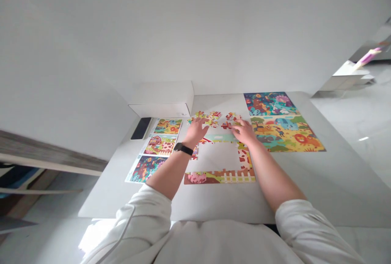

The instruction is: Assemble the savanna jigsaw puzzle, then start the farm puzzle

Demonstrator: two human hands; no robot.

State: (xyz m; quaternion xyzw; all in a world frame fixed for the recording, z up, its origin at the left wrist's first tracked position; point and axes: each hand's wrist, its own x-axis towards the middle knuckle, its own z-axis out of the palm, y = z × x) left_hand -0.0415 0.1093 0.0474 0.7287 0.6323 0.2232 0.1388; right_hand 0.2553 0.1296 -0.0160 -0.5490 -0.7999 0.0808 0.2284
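Note:
A partly assembled farm puzzle (220, 177) lies on the table, its border joined around a bare middle. Loose puzzle pieces (215, 115) are spread beyond its far edge. My left hand (197, 129), with a black watch on the wrist, rests over the left part of these pieces, fingers apart. On the right, my right hand (243, 130) touches the loose pieces near the puzzle's upper right corner, fingers spread. No piece can be seen held in either hand.
To the left lie a sheet with three printed pictures (159, 145) and a phone (141, 128). A white box (161, 99) stands at the back left. On the right are a finished dark puzzle (270, 104) and a finished safari puzzle (287, 133).

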